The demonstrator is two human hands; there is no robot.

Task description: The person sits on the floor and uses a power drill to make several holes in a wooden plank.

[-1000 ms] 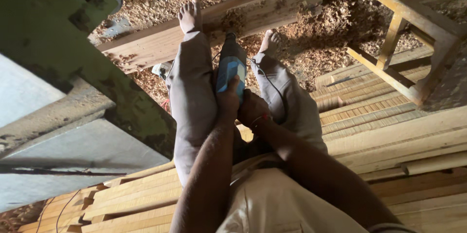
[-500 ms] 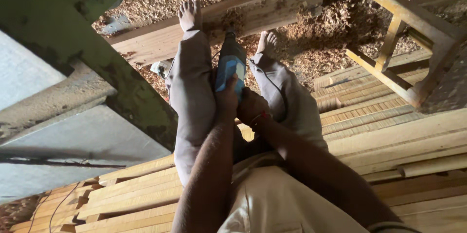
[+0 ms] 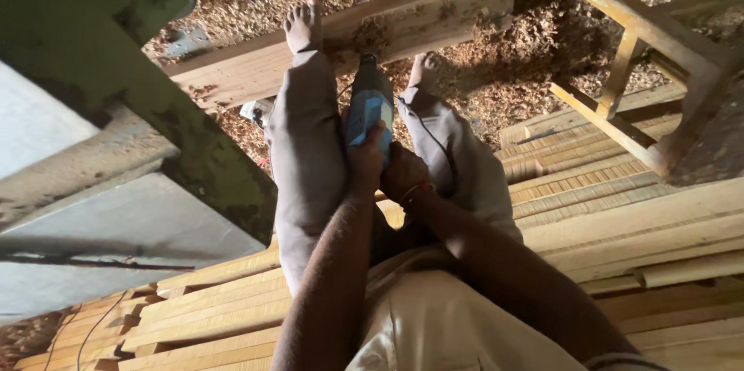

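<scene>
The person sits on a stack of wooden planks point(image 3: 232, 293), bare feet braced on a thick timber beam point(image 3: 434, 11) lying across a floor covered in sawdust point(image 3: 496, 77). The left hand point(image 3: 366, 163) is wrapped around the rear of a blue power drill point(image 3: 368, 108); the right hand point(image 3: 404, 176) sits just beside it, closed, but whether it grips the tool's handle cannot be told. The drill lies between the knees, its nose pointing down toward the beam's near edge. Whether the bit touches the wood is hidden. No finished hole shows on the beam, so progress cannot be confirmed. A green machine point(image 3: 93, 84) stands left, a wooden frame point(image 3: 651, 38) right.
</scene>
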